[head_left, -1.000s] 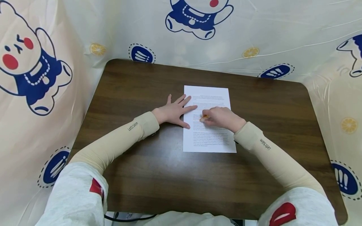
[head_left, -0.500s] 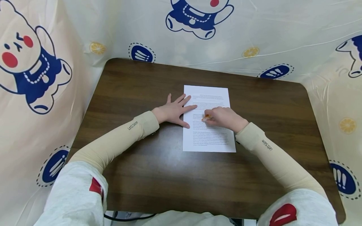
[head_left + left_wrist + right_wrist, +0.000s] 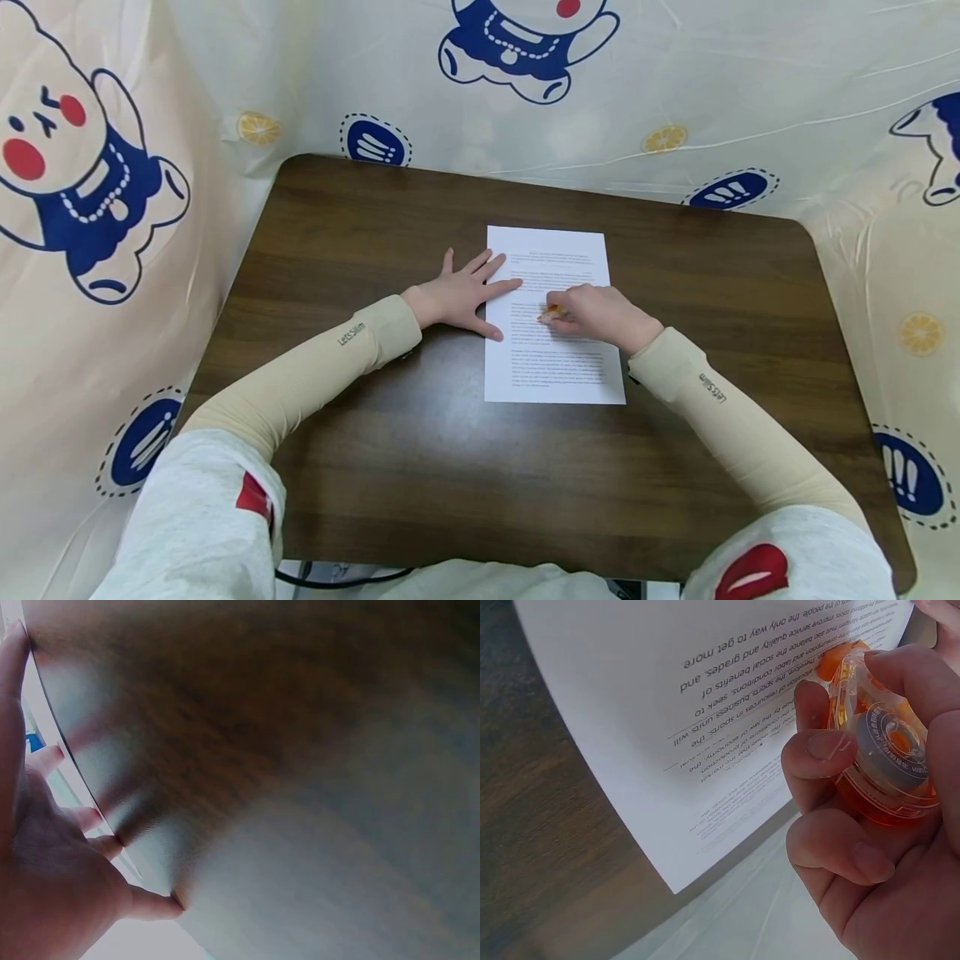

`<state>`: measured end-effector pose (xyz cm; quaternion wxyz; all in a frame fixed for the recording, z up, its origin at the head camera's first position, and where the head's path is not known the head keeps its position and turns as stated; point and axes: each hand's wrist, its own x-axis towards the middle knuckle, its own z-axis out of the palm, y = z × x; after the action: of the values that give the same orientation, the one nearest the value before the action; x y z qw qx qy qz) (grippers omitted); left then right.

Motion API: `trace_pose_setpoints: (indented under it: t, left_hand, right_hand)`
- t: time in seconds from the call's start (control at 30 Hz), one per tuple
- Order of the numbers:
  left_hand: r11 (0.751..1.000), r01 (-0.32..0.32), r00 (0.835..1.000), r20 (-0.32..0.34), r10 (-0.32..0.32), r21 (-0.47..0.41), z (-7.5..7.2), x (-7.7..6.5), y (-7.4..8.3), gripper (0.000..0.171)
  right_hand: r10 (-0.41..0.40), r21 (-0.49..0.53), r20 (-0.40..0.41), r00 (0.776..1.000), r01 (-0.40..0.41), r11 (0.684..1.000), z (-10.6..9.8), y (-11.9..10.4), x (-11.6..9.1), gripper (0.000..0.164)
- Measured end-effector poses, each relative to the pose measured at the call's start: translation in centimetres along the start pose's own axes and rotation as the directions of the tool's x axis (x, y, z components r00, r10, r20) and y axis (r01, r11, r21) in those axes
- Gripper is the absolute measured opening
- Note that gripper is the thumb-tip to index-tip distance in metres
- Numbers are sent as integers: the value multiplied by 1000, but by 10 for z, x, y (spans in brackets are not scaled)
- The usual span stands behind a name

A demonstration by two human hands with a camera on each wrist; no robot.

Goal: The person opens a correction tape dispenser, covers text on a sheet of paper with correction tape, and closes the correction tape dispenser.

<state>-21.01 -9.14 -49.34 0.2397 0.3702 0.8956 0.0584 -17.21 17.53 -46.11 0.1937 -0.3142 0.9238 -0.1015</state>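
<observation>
The right hand [image 3: 600, 315] grips a dispenser [image 3: 889, 746], paper [image 3: 551, 371] beneath. The left hand [image 3: 453, 298] lies splayed over the paper's edge.

Curtained wkspace, cartoon drapes [image 3: 375, 67], brn tbl [image 3: 465, 475]

The table [image 3: 450, 492] has a wood-grain top, smooth, with a soft sheen where light falls. The sheet [image 3: 555, 371] is paper, smooth and matt. The tape dispenser [image 3: 889, 754] is glossy, hard-looking plastic, partly see-through. Both arm sleeves [image 3: 307, 375] are smooth, matt cloth; the shirt [image 3: 202, 492] is matt, flecked cloth. The curtain [image 3: 337, 67] looks like thin plastic, creased and slightly glossy.
</observation>
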Motion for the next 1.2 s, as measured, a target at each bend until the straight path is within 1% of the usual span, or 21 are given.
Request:
trace_pose_setpoints:
  t: [0.27,0.43,0.53,0.67,0.77,0.9,1.07,1.2]
  left_hand:
    - [1000,3,1000,-8,-3,-2,0,0,-1,105]
    - [1000,0,1000,-11,0,-4,1,-2,-2,105]
    - [1000,0,1000,-11,0,-14,0,-3,-1,105]
    - [999,3,1000,-22,-4,-35,-1,-4,-1,105]
    - [1000,5,1000,-24,-5,-23,1,-3,-2,105]
    - [1000,0,1000,-19,0,-6,4,-2,-2,106]
    - [999,-8,1000,-9,8,-34,1,-1,3,106]
    - [999,-7,1000,11,7,-33,-1,-3,5,104]
  right_hand:
    - [11,-1,2,1000,-11,1000,-3,-1,-1,27]
    - [-6,0,-18,1000,6,1000,-1,1,-3,25]
    - [16,31,-43,999,-15,999,-1,4,-6,27]
    - [73,68,-85,994,-67,995,-3,10,-13,29]
    - [91,77,-105,990,-83,994,-4,14,-17,29]
    - [101,99,-107,989,-90,991,-2,17,-20,31]
    - [100,151,-110,989,-83,985,3,17,-20,34]
    - [66,173,-122,990,-44,984,3,15,-18,35]
